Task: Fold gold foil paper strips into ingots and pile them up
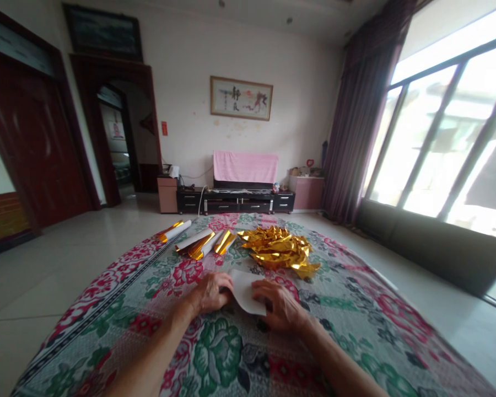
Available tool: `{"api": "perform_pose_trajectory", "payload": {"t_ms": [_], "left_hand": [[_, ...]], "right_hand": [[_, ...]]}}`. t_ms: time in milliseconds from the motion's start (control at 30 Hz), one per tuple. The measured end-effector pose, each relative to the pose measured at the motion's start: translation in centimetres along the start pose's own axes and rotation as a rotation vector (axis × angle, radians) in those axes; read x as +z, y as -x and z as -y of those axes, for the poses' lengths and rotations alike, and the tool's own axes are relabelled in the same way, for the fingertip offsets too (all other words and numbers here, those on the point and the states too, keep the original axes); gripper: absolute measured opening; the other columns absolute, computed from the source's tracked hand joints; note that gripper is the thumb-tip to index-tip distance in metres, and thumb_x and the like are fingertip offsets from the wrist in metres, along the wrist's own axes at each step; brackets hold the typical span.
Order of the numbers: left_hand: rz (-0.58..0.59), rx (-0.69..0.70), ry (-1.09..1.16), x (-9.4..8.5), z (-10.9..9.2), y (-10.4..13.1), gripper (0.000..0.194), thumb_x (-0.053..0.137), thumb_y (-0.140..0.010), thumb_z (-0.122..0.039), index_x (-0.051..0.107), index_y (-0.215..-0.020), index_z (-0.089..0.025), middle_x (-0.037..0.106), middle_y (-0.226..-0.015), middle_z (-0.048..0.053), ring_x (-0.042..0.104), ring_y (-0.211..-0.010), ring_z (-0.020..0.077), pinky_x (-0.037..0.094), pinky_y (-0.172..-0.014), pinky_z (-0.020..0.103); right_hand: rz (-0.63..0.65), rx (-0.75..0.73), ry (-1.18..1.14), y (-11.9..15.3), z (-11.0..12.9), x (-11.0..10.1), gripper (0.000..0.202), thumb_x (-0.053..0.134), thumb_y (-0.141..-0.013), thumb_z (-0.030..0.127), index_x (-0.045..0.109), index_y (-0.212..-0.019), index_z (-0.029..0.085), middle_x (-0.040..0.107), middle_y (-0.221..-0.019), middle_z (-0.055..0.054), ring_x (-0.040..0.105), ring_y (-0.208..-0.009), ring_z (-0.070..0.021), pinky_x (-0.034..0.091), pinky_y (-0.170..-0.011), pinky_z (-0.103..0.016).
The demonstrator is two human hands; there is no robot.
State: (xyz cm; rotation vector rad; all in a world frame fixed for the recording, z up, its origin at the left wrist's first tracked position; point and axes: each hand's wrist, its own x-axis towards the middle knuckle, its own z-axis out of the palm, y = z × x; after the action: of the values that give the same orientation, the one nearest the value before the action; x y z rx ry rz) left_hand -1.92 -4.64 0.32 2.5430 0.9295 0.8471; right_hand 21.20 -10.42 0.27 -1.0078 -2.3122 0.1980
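Between my two hands a sheet of paper [244, 293], white side up, bends upward along its left part. My left hand [213, 292] has its fingers curled round the sheet's left edge. At the sheet's right side my right hand [279, 303] grips the paper, fingers bent over it. Just beyond lies a heap of folded gold foil paper pieces [279, 248]. To the left of the heap are several loosely rolled gold-and-white foil sheets [198, 243], and one more roll [174, 230] rests nearer the table's left edge.
A flowered cloth [219, 353] covers the round-edged table. Past it, a low black cabinet [240, 205] stands against the wall, with a pink cloth [246, 166] draped over something on top. Purple curtains [357, 121] hang beside large windows on the right.
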Motion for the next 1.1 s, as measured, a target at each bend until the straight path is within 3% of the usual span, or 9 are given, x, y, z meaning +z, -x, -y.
{"api": "perform_pose_trajectory", "payload": {"t_ms": [100,200,267,400,500,633,767,900,1100], "left_hand": [[0.028,-0.112,0.075,-0.4,-0.6,-0.2,0.021,0.05,-0.075,-0.027,0.069,-0.076,-0.018,0.067,-0.082,0.003,0.059,-0.079,0.0147,0.044,-0.075,0.024],[-0.007,-0.27,0.073,-0.3,-0.4,-0.7,0.031,0.043,-0.08,-0.036,0.068,-0.078,-0.017,0.064,-0.071,0.001,0.057,-0.07,0.0143,0.041,-0.064,0.022],[-0.056,-0.357,0.03,0.2,0.1,-1.3,0.031,0.043,-0.079,-0.035,0.068,-0.079,-0.016,0.059,-0.062,0.0,0.054,-0.063,0.0131,0.037,-0.057,0.021],[-0.089,-0.414,-0.047,1.1,1.2,-2.6,0.048,0.051,-0.071,-0.028,0.055,-0.117,-0.018,0.05,-0.053,-0.005,0.047,-0.052,0.0104,0.032,-0.051,0.02],[-0.037,-0.377,-0.068,0.9,1.5,-3.2,0.069,0.053,-0.066,-0.022,0.037,-0.133,-0.021,0.05,-0.054,-0.007,0.046,-0.051,0.0096,0.032,-0.05,0.019],[0.072,-0.325,-0.082,0.5,1.2,-3.2,0.06,0.05,-0.067,-0.024,0.047,-0.127,-0.024,0.056,-0.058,-0.005,0.047,-0.05,0.0095,0.033,-0.049,0.018],[0.063,-0.282,-0.055,0.3,0.7,-3.0,0.04,0.05,-0.067,-0.025,0.065,-0.105,-0.025,0.067,-0.083,0.0,0.057,-0.069,0.0131,0.042,-0.064,0.02],[0.126,-0.257,-0.135,0.1,0.2,-3.0,0.026,0.049,-0.067,-0.022,0.072,-0.076,-0.027,0.065,-0.076,-0.001,0.057,-0.067,0.0135,0.042,-0.064,0.021],[0.14,-0.262,-0.194,0.1,0.2,-3.1,0.024,0.051,-0.066,-0.022,0.073,-0.074,-0.027,0.064,-0.075,0.0,0.056,-0.066,0.0135,0.04,-0.062,0.022]], "right_hand": [[-0.045,0.112,0.006,-0.2,0.2,0.2,0.017,0.048,-0.079,0.026,0.062,-0.084,0.017,0.063,-0.1,-0.008,0.059,-0.089,-0.016,0.042,-0.077,-0.024],[-0.114,0.346,0.137,-1.0,0.3,0.8,0.03,0.039,-0.085,0.03,0.059,-0.067,0.016,0.062,-0.065,-0.003,0.055,-0.058,-0.0116,0.036,-0.056,-0.02],[-0.172,0.479,0.237,-1.9,0.1,1.2,0.031,0.042,-0.083,0.031,0.056,-0.061,0.015,0.058,-0.057,-0.003,0.053,-0.054,-0.0115,0.03,-0.051,-0.021],[-0.217,0.597,0.279,-3.6,0.0,1.8,0.017,0.048,-0.076,0.022,0.061,-0.085,0.016,0.065,-0.069,-0.004,0.057,-0.061,-0.0141,0.029,-0.055,-0.022],[-0.201,0.654,0.29,-4.3,0.0,1.9,0.04,0.05,-0.069,0.016,0.055,-0.109,0.015,0.068,-0.079,-0.008,0.061,-0.07,-0.0179,0.032,-0.059,-0.023],[-0.17,0.64,0.292,-4.3,0.1,1.8,0.03,0.048,-0.074,0.02,0.06,-0.101,0.018,0.068,-0.08,-0.007,0.062,-0.074,-0.0192,0.034,-0.062,-0.024],[-0.178,0.591,0.305,-3.8,0.0,2.0,0.022,0.042,-0.081,0.025,0.064,-0.086,0.02,0.068,-0.078,-0.005,0.061,-0.072,-0.0166,0.033,-0.06,-0.023],[-0.201,0.571,0.308,-3.6,-0.1,2.4,0.02,0.045,-0.079,0.023,0.062,-0.091,0.021,0.067,-0.085,-0.004,0.06,-0.076,-0.0159,0.034,-0.064,-0.023],[-0.186,0.562,0.313,-3.6,-0.5,2.6,0.018,0.046,-0.08,0.024,0.061,-0.089,0.021,0.064,-0.085,-0.004,0.056,-0.077,-0.0156,0.033,-0.064,-0.023]]}}
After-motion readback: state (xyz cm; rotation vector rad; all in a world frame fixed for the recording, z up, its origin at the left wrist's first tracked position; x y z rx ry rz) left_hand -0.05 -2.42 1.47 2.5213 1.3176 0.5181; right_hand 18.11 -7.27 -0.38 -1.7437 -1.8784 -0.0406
